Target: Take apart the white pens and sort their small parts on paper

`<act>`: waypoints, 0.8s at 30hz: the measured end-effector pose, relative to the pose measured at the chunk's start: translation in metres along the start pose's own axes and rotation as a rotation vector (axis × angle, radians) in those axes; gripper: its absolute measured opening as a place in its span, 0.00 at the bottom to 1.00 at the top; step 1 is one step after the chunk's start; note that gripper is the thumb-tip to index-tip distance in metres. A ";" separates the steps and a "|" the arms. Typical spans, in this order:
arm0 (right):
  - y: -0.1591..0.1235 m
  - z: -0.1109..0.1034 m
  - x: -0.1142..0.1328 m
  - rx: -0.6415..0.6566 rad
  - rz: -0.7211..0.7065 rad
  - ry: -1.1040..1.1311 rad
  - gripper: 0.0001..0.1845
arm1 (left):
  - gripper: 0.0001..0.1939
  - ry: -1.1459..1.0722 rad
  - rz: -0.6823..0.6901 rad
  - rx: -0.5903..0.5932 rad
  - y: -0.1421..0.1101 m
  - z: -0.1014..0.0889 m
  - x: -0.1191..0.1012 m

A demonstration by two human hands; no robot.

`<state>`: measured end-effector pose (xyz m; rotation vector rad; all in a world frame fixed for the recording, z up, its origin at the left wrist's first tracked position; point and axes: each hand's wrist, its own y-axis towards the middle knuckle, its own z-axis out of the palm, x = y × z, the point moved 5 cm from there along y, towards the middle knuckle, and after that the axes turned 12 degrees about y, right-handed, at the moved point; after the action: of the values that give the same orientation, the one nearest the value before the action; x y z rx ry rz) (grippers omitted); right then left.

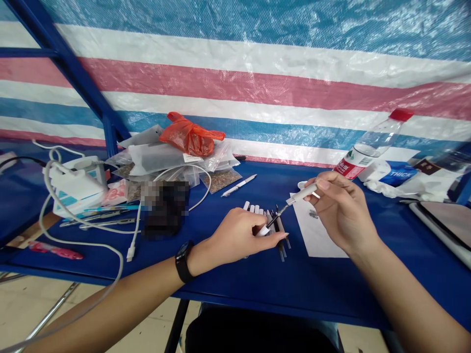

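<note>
My left hand (pixel 235 233), with a black watch on its wrist, is closed on a white pen part (pixel 262 231). A dark pen refill (pixel 274 220) sticks out of that part, up to the right. My right hand (pixel 340 211) pinches a white and translucent pen barrel (pixel 302 193), its open end close to the refill's tip. Whether the tip is inside the barrel, I cannot tell. Under my left hand lie several white pen parts (pixel 251 208) and several refills (pixel 282 250), partly hidden. Small metal springs (pixel 313 214) rest on white paper (pixel 322 242) beside my right hand.
A white pen (pixel 239 186) lies behind my hands. To the left are a blurred black object (pixel 165 208), white cables (pixel 121 255), plastic bags (pixel 150 154) and a red bag (pixel 189 137). On the right stand a bottle (pixel 371 144), a tissue pack (pixel 401 174) and a flat device (pixel 447 228).
</note>
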<state>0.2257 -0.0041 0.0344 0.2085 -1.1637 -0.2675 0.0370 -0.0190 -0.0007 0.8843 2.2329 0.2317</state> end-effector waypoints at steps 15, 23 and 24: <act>-0.002 0.004 0.000 0.001 0.012 -0.038 0.14 | 0.32 0.114 0.043 0.047 0.001 -0.007 0.000; -0.004 0.009 0.003 0.008 -0.042 -0.013 0.16 | 0.32 0.211 0.079 0.062 0.001 -0.006 -0.001; -0.004 0.010 0.002 0.013 -0.047 -0.013 0.16 | 0.32 0.213 0.083 0.057 0.001 -0.006 -0.002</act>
<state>0.2172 -0.0090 0.0391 0.2459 -1.1747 -0.3030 0.0342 -0.0188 0.0053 1.0256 2.4112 0.3157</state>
